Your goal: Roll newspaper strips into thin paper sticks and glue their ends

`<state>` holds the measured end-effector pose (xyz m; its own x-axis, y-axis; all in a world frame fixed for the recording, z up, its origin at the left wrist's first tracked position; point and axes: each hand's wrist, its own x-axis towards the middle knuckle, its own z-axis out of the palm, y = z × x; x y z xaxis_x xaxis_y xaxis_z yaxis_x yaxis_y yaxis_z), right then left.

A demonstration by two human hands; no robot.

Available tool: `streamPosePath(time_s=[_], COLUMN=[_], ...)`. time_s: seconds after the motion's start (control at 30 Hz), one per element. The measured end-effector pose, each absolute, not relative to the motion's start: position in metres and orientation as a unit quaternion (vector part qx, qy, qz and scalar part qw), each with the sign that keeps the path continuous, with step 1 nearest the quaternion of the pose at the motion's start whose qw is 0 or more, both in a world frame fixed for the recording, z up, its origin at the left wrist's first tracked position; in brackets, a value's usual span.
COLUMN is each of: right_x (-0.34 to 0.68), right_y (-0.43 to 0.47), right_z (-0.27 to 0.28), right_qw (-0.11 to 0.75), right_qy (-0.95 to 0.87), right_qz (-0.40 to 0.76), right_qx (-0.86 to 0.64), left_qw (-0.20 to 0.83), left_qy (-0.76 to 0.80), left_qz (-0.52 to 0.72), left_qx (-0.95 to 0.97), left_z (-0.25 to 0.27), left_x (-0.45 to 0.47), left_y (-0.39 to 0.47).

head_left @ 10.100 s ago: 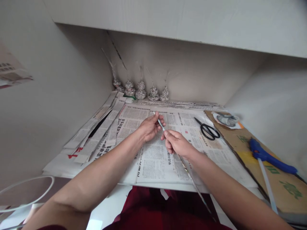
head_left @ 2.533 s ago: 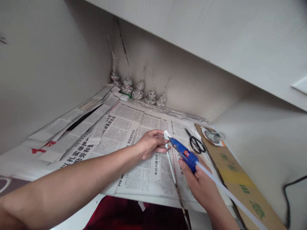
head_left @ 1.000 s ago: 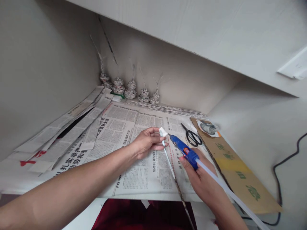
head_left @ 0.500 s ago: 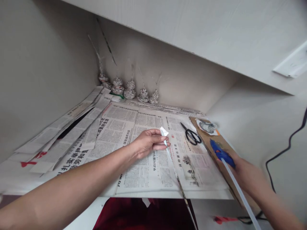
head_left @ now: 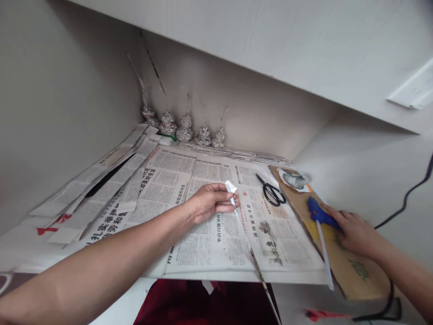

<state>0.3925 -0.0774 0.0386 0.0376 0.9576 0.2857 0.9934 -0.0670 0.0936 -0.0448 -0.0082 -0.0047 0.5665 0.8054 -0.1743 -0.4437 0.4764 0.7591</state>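
1. Our left fingers (head_left: 221,197) pinch a thin rolled newspaper tube (head_left: 252,255) near its upper end, where a small white paper flap (head_left: 231,186) sticks up. The tube slants down over the newspaper sheets (head_left: 199,248) and past their near edge, in front of our dark red clothing (head_left: 203,307).
2. Our right hand (head_left: 355,234) reaches out over the handle of a blue plastic glue gun (head_left: 316,210), the fingers nearly straight; we cannot tell whether they grasp it or are letting go. The gun appears to lie on a flat brown cardboard piece (head_left: 341,276), its translucent white glue stick (head_left: 324,253) crossing the near edge.
3. The step in hand, as we judge it, is parking the gun after gluing the flap. The next move seems to call for a free right hand to press or roll that flap down before the glue sets.
4. Beyond our hands, black-handled scissors (head_left: 274,195) lie beside the cardboard, and gourd-shaped woven paper figures (head_left: 184,129) stand in a row behind thin paper rods (head_left: 237,154).
5. Compared with a second ago, the gun is away from the flap and over on the cardboard; our left hand keeps nearly the same place and pinch.
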Motion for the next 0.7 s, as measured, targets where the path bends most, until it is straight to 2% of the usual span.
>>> streamPosePath(time_s=[0.07,0.1,0.17,0.3,0.37,0.53,0.7], right_x=[0.36,0.337,0.279,0.163,0.127,0.109,0.119], right_y=[-0.074,-0.074,-0.077,-0.083,-0.082,-0.078,-0.083], right_z=[0.051,0.056,0.061,0.042,0.025,-0.001,0.0], right_qw=[-0.042,-0.048,0.032,0.19,0.268,0.382,0.376], right_qy=[-0.681,-0.688,-0.735,-0.722,-0.654,-0.529,-0.389], right_qz=[-0.146,-0.151,-0.082,0.317,0.432,0.543,0.71], right_qx=[-0.717,-0.708,-0.672,-0.584,-0.56,-0.529,-0.452], left_qw=[0.816,0.816,0.816,0.805,0.802,0.82,0.828], left_qy=[0.269,0.27,0.275,0.279,0.271,0.263,0.252], left_qz=[0.382,0.381,0.378,0.384,0.394,0.385,0.371], left_qx=[0.341,0.341,0.342,0.355,0.359,0.333,0.336], left_z=[-0.006,-0.006,-0.007,-0.007,-0.007,-0.002,0.0], left_x=[-0.045,-0.046,-0.046,-0.046,-0.046,-0.046,-0.046], left_y=[-0.007,-0.007,-0.007,-0.006,-0.006,-0.006,-0.008])
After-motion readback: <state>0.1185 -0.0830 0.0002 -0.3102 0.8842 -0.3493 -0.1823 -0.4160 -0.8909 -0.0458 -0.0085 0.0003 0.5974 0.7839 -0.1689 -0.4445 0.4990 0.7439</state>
